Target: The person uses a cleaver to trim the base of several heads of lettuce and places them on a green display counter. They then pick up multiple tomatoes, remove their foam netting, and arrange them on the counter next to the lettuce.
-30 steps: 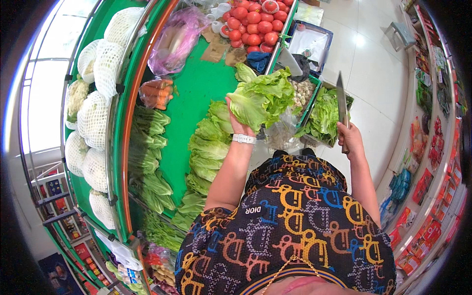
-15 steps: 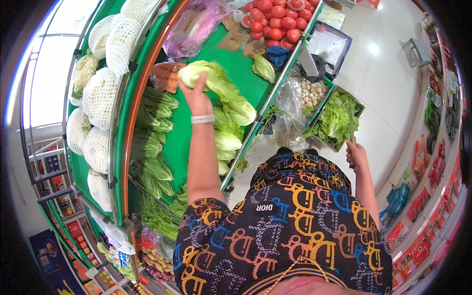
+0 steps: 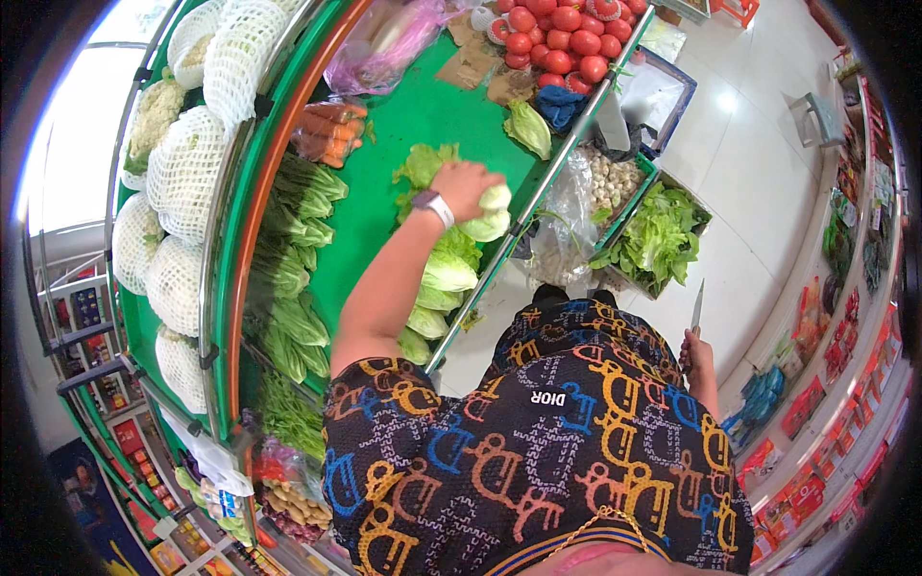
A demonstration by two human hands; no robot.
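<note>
My left hand (image 3: 463, 190), with a band at the wrist, is closed around a head of lettuce (image 3: 419, 167) over the green display shelf (image 3: 379, 125). Loose green leaves stick out on one side of the hand, and the pale base shows on the other. Right beside it, a row of lettuce heads (image 3: 448, 273) lies along the shelf's metal front rail. One more lettuce head (image 3: 527, 129) lies apart, farther up the shelf. Low at my right side, my right hand (image 3: 699, 357) grips a knife (image 3: 699, 305) by its handle, blade pointing up and away from the shelf.
A crate of loose green leaves (image 3: 661, 235) stands on the floor beside a bin of garlic (image 3: 615, 182). Tomatoes (image 3: 567, 43), bagged carrots (image 3: 329, 132) and bunched greens (image 3: 303, 240) share the shelf. Netted cauliflowers (image 3: 182, 182) fill the left rack. Packaged goods (image 3: 816, 422) line the right side.
My left hand has brought the lettuce from the middle of the shelf rightward to the lettuce row, its base now toward the rail. My right hand has lowered, and the knife blade shows clear of the leaves.
</note>
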